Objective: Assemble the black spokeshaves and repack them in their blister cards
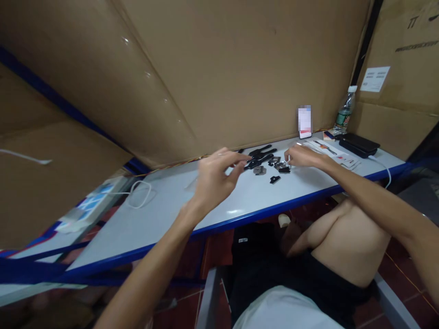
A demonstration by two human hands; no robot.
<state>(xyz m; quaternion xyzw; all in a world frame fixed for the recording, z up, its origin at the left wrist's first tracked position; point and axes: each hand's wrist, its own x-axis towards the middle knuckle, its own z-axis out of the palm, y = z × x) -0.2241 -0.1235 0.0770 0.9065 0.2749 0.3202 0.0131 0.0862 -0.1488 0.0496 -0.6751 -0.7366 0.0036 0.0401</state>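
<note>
My left hand (214, 176) hovers over the white table (164, 205), fingers pinched on the end of a black part (253, 163). My right hand (302, 156) rests on the table to the right, fingers curled down on a small black-and-metal part (283, 167). Between the two hands lie several small black and grey parts: long black pieces (262, 151), a grey bracket (259, 170) and a small black clip (275, 179).
A phone (304, 121) stands against the cardboard wall (222, 68). A plastic bottle (344, 112), a black case (358, 144) and printed sheets (331, 153) sit at the far right. A white cable (139, 194) loops on the left. The table has a blue edge.
</note>
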